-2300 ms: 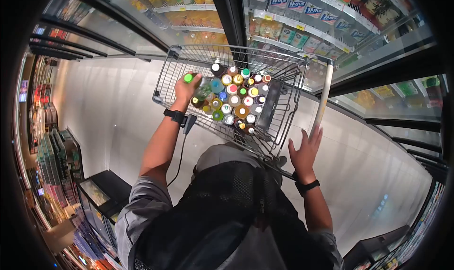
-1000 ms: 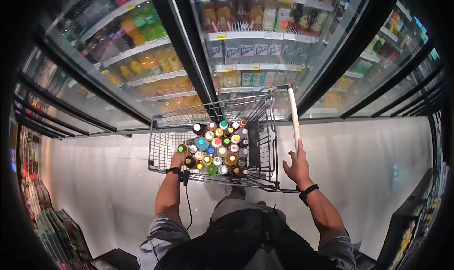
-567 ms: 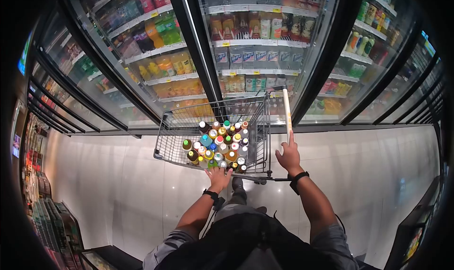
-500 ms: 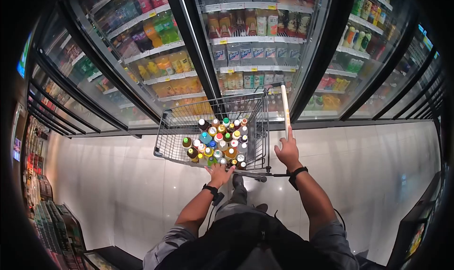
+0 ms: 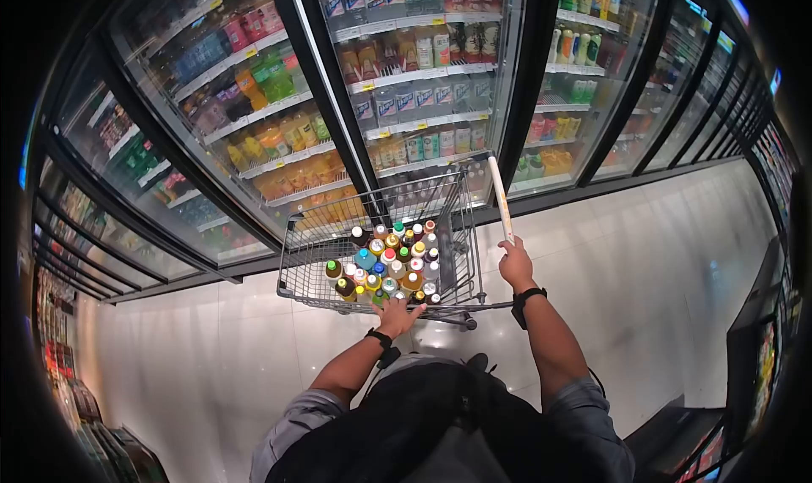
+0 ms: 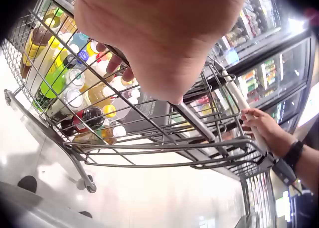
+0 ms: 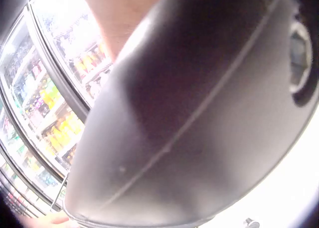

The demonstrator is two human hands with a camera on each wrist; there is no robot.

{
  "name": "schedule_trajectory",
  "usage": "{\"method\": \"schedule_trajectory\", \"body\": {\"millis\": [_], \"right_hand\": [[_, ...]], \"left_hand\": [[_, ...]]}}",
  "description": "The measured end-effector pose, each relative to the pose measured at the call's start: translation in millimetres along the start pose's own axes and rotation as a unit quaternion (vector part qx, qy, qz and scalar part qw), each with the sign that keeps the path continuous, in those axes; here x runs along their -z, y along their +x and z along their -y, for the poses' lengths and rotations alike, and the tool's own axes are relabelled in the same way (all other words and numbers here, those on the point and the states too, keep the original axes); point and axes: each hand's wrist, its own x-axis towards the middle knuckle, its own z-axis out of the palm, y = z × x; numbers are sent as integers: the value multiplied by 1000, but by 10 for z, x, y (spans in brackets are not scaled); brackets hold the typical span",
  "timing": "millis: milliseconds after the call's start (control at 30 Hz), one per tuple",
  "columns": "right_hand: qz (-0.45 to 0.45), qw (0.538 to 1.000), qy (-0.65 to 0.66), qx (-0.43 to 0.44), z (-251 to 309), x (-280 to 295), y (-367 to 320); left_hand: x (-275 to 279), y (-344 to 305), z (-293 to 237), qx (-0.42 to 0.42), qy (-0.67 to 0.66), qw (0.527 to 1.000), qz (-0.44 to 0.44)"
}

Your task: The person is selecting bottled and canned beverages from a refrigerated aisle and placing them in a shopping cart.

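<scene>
A wire shopping cart (image 5: 296, 271) stands before me in the head view, holding many upright bottles (image 5: 391, 255) with coloured caps. My left hand (image 5: 395, 318) grips the near side rim; in the left wrist view its fingers (image 6: 113, 63) hook over the rim into the basket beside the bottles. At the right end, my right hand (image 5: 516, 265) grips the lower part of the pale cart handle (image 5: 501, 197), fingers curled round it. A green-capped bottle (image 5: 333, 268) stands at the left of the group. A dark rounded shape covers most of the right wrist view.
Glass-door drink coolers (image 5: 423, 68) with dark frames run along the far side, close behind the cart. Pale tiled floor (image 5: 220, 356) lies around it. A dark display unit (image 5: 748, 331) stands at the right, and stocked shelves at the lower left.
My left hand has set the green-capped bottle into the cart, let go and moved right to the near rim. My right hand's spread fingers have closed round the handle. The view has swung round.
</scene>
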Motion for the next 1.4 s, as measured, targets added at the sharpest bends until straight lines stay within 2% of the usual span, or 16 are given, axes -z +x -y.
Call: {"method": "schedule_trajectory", "body": {"millis": [67,167,200,233,300,433,467,533,633,700,767,833,967,1033,1267,1400], "right_hand": [[-9,1000,1,-16,-10,-4,-125],[-15,999,-1,-44,-23,5,-343],[-21,999,-5,-45,-8,30,-422],[-23,998,-7,-50,31,23,-487],[-14,997,-14,-78,49,64,-645],[-32,996,25,-78,-66,92,-991],[-35,996,31,-76,-104,85,-1067],[-42,996,34,-74,-131,102,-1230],[-27,996,-71,-39,-194,228,-1496],[-23,995,-93,-19,-280,271,-1672],[-33,995,-96,-15,-371,346,-1812],[-10,998,-37,-43,-471,406,-1931],[20,998,-5,-65,-650,551,-2207],[11,998,-19,-56,-724,645,-2336],[-4,997,33,-69,-1098,957,-2830],[-33,995,32,-84,-1476,1145,-3077]], "left_hand": [[-94,-87,154,-74,15,996,-58],[-150,-132,351,-138,15,990,-37],[-138,-142,402,-177,29,981,-73],[-104,-111,457,-182,29,980,-70],[-53,-59,488,-187,17,981,45],[-127,-133,464,-160,-16,982,104],[-188,-178,480,-170,-38,983,65],[-205,-365,441,-161,-43,985,50],[-376,-422,357,-146,-80,986,22],[-505,-487,327,-83,-64,995,0],[-592,-579,238,-86,-72,994,-6],[-644,-663,164,-86,-76,993,-17],[-906,-901,-8,-116,-25,989,-86],[-936,-1048,-142,-90,26,991,-100],[-1239,-1301,-582,-113,75,980,-145],[-1302,-1458,-990,-133,100,979,-122]]}}
